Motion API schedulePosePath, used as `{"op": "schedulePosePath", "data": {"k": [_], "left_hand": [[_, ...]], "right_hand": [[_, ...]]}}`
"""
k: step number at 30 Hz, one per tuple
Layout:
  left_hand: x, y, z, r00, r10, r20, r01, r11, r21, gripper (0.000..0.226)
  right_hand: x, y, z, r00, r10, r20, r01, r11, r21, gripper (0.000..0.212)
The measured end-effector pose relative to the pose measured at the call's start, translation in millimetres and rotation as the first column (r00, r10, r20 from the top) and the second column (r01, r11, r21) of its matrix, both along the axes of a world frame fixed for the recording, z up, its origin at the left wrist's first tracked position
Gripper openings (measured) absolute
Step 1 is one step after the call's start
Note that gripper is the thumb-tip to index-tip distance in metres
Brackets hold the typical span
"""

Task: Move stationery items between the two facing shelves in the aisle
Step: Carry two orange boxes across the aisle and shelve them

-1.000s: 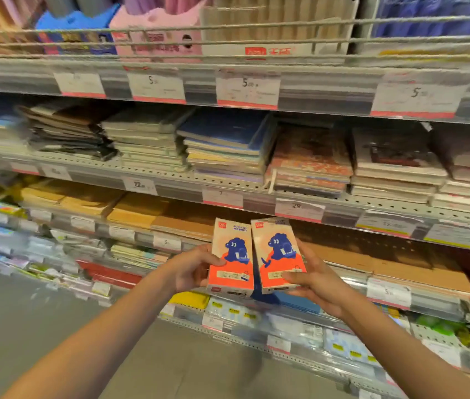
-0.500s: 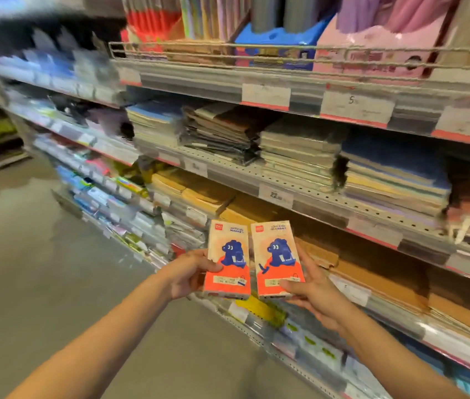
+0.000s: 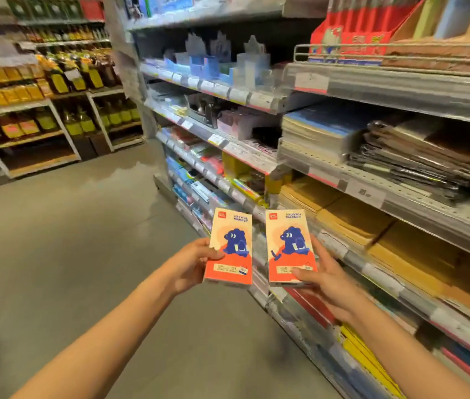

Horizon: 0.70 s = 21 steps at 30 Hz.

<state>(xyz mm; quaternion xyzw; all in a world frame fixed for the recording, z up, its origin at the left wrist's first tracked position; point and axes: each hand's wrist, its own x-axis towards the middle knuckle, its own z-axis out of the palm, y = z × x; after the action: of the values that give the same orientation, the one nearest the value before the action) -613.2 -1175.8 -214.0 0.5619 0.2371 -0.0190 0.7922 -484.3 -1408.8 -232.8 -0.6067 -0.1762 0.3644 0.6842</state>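
Note:
I hold two matching orange-and-cream packs with a blue cartoon animal on the front, side by side in front of me. My left hand [image 3: 190,264] grips the left pack [image 3: 229,249] by its left edge. My right hand [image 3: 328,279] grips the right pack [image 3: 289,249] from its lower right, thumb across the bottom label. Both packs stand upright, a small gap between them. The stationery shelf [image 3: 400,197] with stacked notebooks and brown envelopes runs along my right.
Grey aisle floor [image 3: 69,240] stretches to the left and ahead. A rack of bottled goods [image 3: 41,90] stands at the far left end. Lower shelf edges with price tags jut out just beyond the packs.
The view has swung left, so the shelf now runs along my right and the aisle floor and far bottle rack show. The two packs have drifted slightly apart; both hands keep their grip.

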Motion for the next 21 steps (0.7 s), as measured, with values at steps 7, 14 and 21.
{"op": "schedulePosePath", "data": {"k": [7,14,21], "left_hand": [[-20.9,98.5,-2.9,0.982,0.187,0.016,-0.187,0.982,-0.008,0.042],[-10.1,203.1,-7.5,0.953,0.304,0.009,-0.304,0.953,0.019,0.057],[27.5,335.5,13.2,0.930,0.365,0.037,-0.366,0.930,0.028,0.049]], "right_hand": [[8.8,117.5,-1.3,0.991,0.136,-0.019,-0.135,0.990,0.038,0.107],[41.1,245.1,-11.6,0.969,0.246,0.019,-0.247,0.966,0.080,0.138],[92.8,386.8,-0.5,0.944,0.327,0.043,-0.330,0.938,0.107,0.123]]}}
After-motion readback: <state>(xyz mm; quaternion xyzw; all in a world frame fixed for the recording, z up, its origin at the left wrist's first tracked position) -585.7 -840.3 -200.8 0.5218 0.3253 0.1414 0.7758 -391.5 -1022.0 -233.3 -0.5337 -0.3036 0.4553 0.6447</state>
